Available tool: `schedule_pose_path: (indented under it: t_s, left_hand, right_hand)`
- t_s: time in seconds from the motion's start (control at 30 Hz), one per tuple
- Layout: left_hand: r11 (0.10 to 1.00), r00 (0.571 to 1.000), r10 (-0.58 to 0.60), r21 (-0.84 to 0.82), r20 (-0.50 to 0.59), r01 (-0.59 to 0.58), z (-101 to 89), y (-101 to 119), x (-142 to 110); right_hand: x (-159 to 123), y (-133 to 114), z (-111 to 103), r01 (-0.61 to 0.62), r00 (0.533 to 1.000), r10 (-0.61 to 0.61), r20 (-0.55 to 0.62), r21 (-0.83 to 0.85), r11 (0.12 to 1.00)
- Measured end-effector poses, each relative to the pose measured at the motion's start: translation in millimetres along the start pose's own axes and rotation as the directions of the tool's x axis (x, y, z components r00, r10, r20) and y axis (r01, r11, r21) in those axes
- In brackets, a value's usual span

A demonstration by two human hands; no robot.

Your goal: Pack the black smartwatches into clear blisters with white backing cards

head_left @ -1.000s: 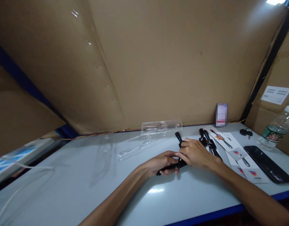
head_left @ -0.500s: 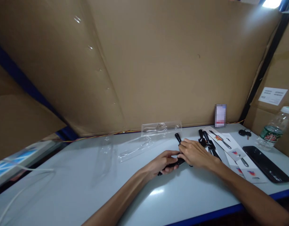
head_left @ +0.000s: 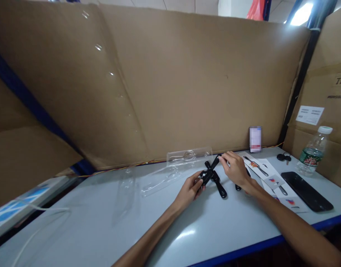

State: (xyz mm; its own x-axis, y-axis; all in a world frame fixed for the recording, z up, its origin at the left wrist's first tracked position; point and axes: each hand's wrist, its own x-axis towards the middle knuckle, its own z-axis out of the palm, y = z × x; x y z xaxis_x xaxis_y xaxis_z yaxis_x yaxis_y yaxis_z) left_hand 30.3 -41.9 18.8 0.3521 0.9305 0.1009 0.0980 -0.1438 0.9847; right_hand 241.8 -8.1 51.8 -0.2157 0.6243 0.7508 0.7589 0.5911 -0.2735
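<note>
My left hand [head_left: 192,188] is closed round the lower end of a black wristwatch [head_left: 211,171], lifted a little off the pale table [head_left: 109,226]. My right hand [head_left: 235,168] pinches the upper strap tip of the same watch. A second black watch [head_left: 218,185] lies flat on the table right under it, crossing it. More black watches lie partly hidden behind my right hand.
Clear plastic blister trays [head_left: 188,155] lie at the back along the cardboard wall [head_left: 170,85]. Printed cards [head_left: 272,178], a black phone [head_left: 306,186], keys [head_left: 283,157] and a water bottle [head_left: 313,151] sit at the right. A white cable [head_left: 37,230] trails at the left.
Both hands have lifted one black watch off the table and stretched it out diagonally, the right hand moving up and back. A second watch now shows beneath. The camera has tilted upward.
</note>
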Motion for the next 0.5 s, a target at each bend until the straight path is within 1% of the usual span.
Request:
schedule_pose_path:
  t_s: [0.07, 0.17, 0.23, 0.27, 0.37, 0.43, 0.5]
  left_hand:
    - [1.0, 1.0, 0.01, 0.013, -0.021, -0.01, -0.4, -1, 1]
    - [1.0, 0.999, 0.022, 0.012, -0.033, -0.021, -1.1, -3, 3]
    - [1.0, 0.999, 0.013, -0.008, -0.03, -0.014, -0.9, -3, 4]
    - [1.0, 1.0, 0.004, -0.028, -0.028, -0.005, -0.4, -3, 4]
    - [0.994, 1.0, -0.024, -0.105, -0.009, 0.023, 3.0, -3, 3]
    - [0.99, 0.999, -0.04, -0.135, 0.009, 0.041, 6.3, -3, 2]
    - [0.989, 0.999, -0.045, -0.142, 0.012, 0.046, 9.4, -3, 1]
  right_hand:
    - [-1, 3, 4, -0.023, 1.0, 0.024, 0.015, -0.022, 0.999]
    - [-2, 6, 7, -0.138, 0.989, 0.138, 0.055, -0.001, 0.99]
    - [-1, 9, 10, -0.215, 0.97, 0.203, 0.138, 0.08, 0.973]
    - [-2, 9, 12, -0.243, 0.958, 0.214, 0.192, 0.143, 0.959]
    - [-5, 9, 23, -0.325, 0.92, 0.21, 0.33, 0.347, 0.88]
    - [-7, 7, 33, -0.395, 0.899, 0.244, 0.363, 0.434, 0.81]
    - [-9, 5, 41, -0.477, 0.87, 0.31, 0.385, 0.491, 0.729]
